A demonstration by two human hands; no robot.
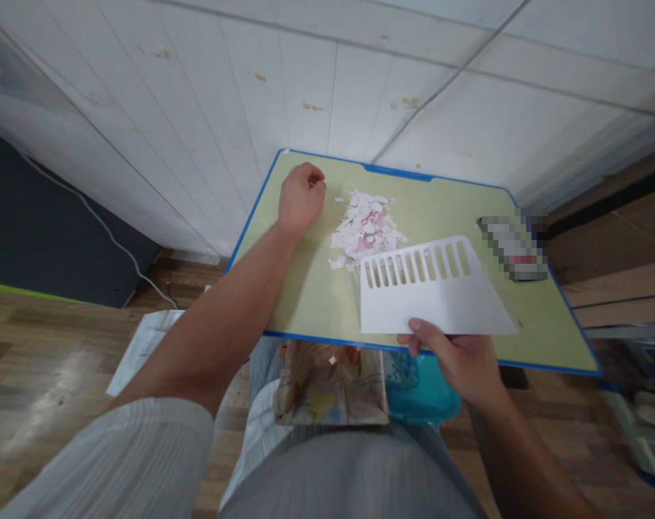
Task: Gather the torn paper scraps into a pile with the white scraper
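Now pinching the white slotted sheet [414,310] by its plain edge with the right hand [465,364], above the worktop [441,205], beside the paper scraps [365,225]; curling the left hand [301,197], seemingly empty. Probably handling light, stiff and slick; gripping best along that edge.

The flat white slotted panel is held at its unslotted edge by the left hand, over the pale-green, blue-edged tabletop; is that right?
Not the left hand: the head view shows the right hand holding the panel at that edge, over the tabletop.
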